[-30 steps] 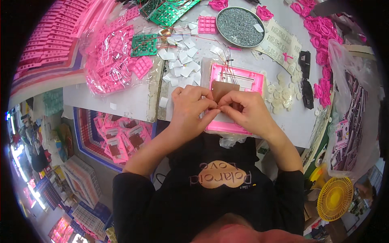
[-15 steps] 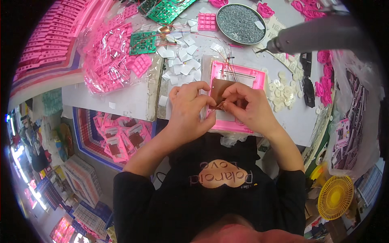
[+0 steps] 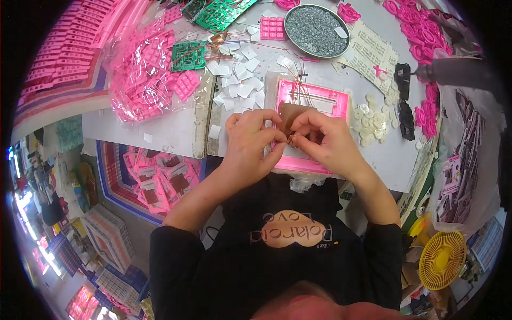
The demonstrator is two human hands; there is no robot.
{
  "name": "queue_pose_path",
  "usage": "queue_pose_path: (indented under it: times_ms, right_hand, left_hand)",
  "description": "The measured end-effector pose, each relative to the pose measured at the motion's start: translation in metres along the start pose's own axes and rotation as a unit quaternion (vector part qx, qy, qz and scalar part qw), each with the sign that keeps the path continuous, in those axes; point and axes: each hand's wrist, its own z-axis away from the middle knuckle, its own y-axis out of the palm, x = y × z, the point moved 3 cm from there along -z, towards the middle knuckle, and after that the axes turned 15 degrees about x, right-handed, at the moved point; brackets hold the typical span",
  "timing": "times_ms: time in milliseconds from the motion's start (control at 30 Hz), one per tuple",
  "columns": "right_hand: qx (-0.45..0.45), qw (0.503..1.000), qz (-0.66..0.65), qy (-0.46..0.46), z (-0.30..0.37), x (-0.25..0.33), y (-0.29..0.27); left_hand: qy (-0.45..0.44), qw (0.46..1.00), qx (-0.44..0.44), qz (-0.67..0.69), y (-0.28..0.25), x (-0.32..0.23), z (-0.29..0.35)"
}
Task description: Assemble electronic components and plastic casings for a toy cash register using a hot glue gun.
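Note:
In front of me a pink plastic housing [image 3: 341, 101] lies face down, with a brown board [image 3: 289, 113] in its middle and several thin wires [image 3: 302, 90] rising from its far end. My left hand [image 3: 250, 140] bends over the housing's left edge, thumb and forefinger pinched close to the board. From the right, my right hand [image 3: 328, 140] pinches at the board's near left corner. The fingertips of both hands nearly meet there. A tiny coppery bit shows between them, too small to name.
A round tray [image 3: 287, 37] of small screws stands beyond the housing. White squares [image 3: 245, 88] and green circuit boards [image 3: 188, 56] lie left, beside bagged pink keypads [image 3: 144, 80]. White discs [image 3: 373, 122] are scattered right. A power screwdriver [image 3: 453, 73] hangs at upper right.
The hanging screwdriver has swung to the right, uncovering the printed paper and pink parts behind it. My fingertips have shifted slightly at the board's corner; the housing stays put.

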Motion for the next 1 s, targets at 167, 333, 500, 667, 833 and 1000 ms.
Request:
queue_pose_path:
  times_ms: [167,333,500,667,833,1000]
  right_hand:
    - [-0.003,1.0,-0.002,0.002,0.0,0.0,0.001]
    - [0.014,1.0,0.011,0.006,0.001,0.006,-0.001]
    - [0.015,1.0,-0.021,0.002,0.002,-0.001,-0.004]
    - [0.01,1.0,-0.013,-0.002,0.002,0.0,-0.003]
    - [0.011,1.0,-0.01,0.005,0.001,0.001,-0.002]
    - [0.011,1.0,-0.012,0.001,0.001,0.003,-0.001]
  left_hand:
    - [0.006,1.0,0.01,-0.012,0.0,-0.002,-0.002]
    - [-0.004,1.0,0.016,0.001,0.004,-0.002,-0.004]
    - [-0.014,0.999,0.04,0.023,-0.003,0.005,-0.003]
    - [-0.012,1.0,0.01,-0.007,-0.005,-0.002,-0.005]
    - [-0.014,1.0,0.002,-0.001,-0.002,-0.005,-0.003]
    - [-0.01,1.0,-0.006,-0.007,0.0,-0.005,-0.003]
